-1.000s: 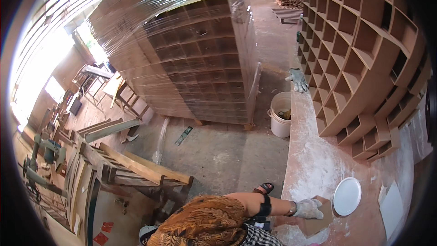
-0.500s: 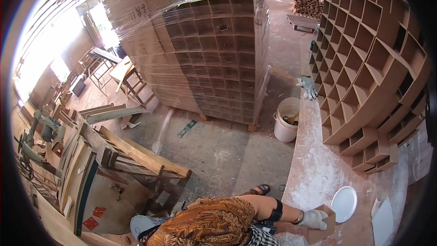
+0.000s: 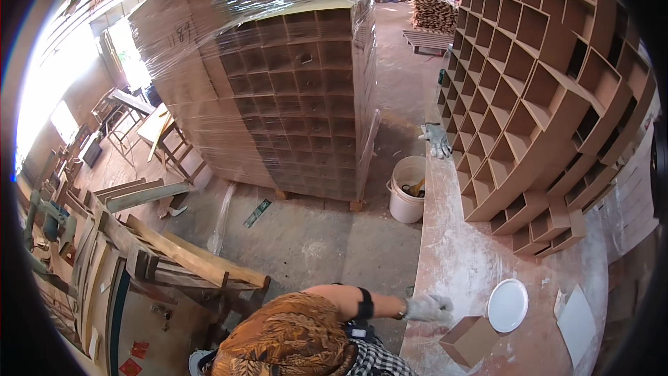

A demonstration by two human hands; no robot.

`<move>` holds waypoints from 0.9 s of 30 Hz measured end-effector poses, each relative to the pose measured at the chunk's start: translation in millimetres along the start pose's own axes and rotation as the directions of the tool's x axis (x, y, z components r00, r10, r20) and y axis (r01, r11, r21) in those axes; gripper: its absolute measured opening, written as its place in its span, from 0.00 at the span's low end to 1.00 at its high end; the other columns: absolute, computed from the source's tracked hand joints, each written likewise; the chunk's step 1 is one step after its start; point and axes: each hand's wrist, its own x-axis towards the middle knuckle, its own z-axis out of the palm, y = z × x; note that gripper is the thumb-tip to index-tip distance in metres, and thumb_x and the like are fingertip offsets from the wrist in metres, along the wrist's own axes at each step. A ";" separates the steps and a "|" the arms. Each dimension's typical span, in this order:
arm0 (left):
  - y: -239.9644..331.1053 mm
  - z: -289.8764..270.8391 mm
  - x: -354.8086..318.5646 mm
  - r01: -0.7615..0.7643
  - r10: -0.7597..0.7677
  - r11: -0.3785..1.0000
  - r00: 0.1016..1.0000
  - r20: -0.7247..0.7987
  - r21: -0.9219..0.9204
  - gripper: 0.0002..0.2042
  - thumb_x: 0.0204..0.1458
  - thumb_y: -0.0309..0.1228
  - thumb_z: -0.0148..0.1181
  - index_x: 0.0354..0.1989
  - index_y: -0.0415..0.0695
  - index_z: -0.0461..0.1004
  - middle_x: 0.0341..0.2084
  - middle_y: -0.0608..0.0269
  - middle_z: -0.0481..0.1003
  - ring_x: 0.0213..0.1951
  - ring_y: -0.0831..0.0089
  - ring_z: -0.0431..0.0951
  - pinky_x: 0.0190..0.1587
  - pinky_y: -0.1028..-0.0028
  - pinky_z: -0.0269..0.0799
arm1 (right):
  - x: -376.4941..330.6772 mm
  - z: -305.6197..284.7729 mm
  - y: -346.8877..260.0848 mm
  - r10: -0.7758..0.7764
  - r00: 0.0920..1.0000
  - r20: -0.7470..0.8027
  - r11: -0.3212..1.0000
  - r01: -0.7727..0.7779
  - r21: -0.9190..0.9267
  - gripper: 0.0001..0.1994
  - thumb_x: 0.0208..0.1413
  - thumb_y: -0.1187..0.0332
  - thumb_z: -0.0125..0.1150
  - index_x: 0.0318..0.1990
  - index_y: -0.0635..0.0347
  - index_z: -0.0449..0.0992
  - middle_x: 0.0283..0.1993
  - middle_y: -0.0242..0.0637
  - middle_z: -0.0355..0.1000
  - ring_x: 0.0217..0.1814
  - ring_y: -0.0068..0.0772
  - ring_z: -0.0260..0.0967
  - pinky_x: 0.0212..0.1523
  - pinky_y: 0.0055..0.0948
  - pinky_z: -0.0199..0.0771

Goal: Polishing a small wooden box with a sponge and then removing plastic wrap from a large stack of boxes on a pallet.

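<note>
My left hand (image 3: 429,308), in a pale work glove, reaches rightward over the near edge of the dusty worktable (image 3: 452,257). Its fingers look stretched out, and nothing shows in them. Just below it, a small brown open-sided board box (image 3: 471,341) rests tilted on the tabletop, apart from the fingertips as far as I can see. Beside the box lies a round white dish or lid (image 3: 508,306). A black band circles my left arm, which comes out of an orange patterned sleeve (image 3: 285,334). My right hand is out of the picture.
Brown compartment boxes (image 3: 522,104) stand stacked along the table's far side. A grey glove (image 3: 436,141) lies at the table edge, above a white bucket (image 3: 407,191) with tools. A white sheet (image 3: 577,327) lies at right. Plastic-wrapped compartment units (image 3: 299,90) and timber (image 3: 195,257) stand on the floor.
My left hand has come off the brown box, which now sits on the table in fuller sight. The whole scene has shifted left in view.
</note>
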 end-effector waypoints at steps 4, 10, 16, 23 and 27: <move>-1.1 -116.1 -40.4 0.036 0.002 0.981 0.981 -0.196 0.192 0.21 0.52 0.50 0.54 0.47 0.49 0.71 0.44 0.56 0.74 0.49 0.65 0.72 0.50 0.69 0.65 | -6.6 3.5 -9.8 -0.032 0.982 -0.184 0.999 0.025 -0.042 0.15 0.58 0.69 0.54 0.50 0.65 0.69 0.43 0.49 0.72 0.41 0.44 0.71 0.43 0.41 0.72; 52.9 -323.7 -177.0 0.067 0.154 0.958 0.697 -0.700 0.278 0.18 0.51 0.42 0.59 0.48 0.47 0.72 0.45 0.62 0.73 0.48 0.69 0.73 0.52 0.71 0.67 | -7.6 25.7 -61.0 -0.149 0.876 -0.458 0.988 0.151 -0.034 0.15 0.58 0.70 0.54 0.51 0.65 0.69 0.43 0.49 0.72 0.42 0.44 0.71 0.44 0.42 0.72; 94.5 -513.3 -315.5 0.153 0.618 0.734 0.251 -0.745 0.661 0.21 0.47 0.35 0.64 0.49 0.43 0.71 0.45 0.58 0.73 0.48 0.66 0.73 0.50 0.72 0.71 | 19.0 90.8 -169.7 -0.277 0.790 -0.547 0.921 0.380 0.082 0.15 0.57 0.70 0.54 0.51 0.65 0.69 0.44 0.50 0.72 0.42 0.45 0.71 0.46 0.43 0.72; 190.0 -665.9 -468.4 0.740 0.928 0.058 0.208 -0.309 0.670 0.26 0.51 0.46 0.59 0.55 0.49 0.64 0.51 0.56 0.68 0.53 0.59 0.69 0.54 0.66 0.68 | 101.4 235.1 -413.7 -0.278 0.926 -0.255 0.599 0.375 0.708 0.16 0.59 0.72 0.49 0.55 0.64 0.64 0.49 0.37 0.67 0.42 0.28 0.66 0.43 0.22 0.66; 248.9 -739.2 -482.4 0.828 0.879 0.035 0.240 -0.411 0.560 0.32 0.51 0.53 0.55 0.61 0.49 0.60 0.60 0.56 0.61 0.62 0.62 0.59 0.63 0.67 0.56 | 141.1 262.6 -572.0 -0.556 0.804 -0.211 0.430 0.495 0.755 0.15 0.59 0.72 0.49 0.54 0.62 0.65 0.41 0.33 0.67 0.34 0.16 0.60 0.33 0.16 0.60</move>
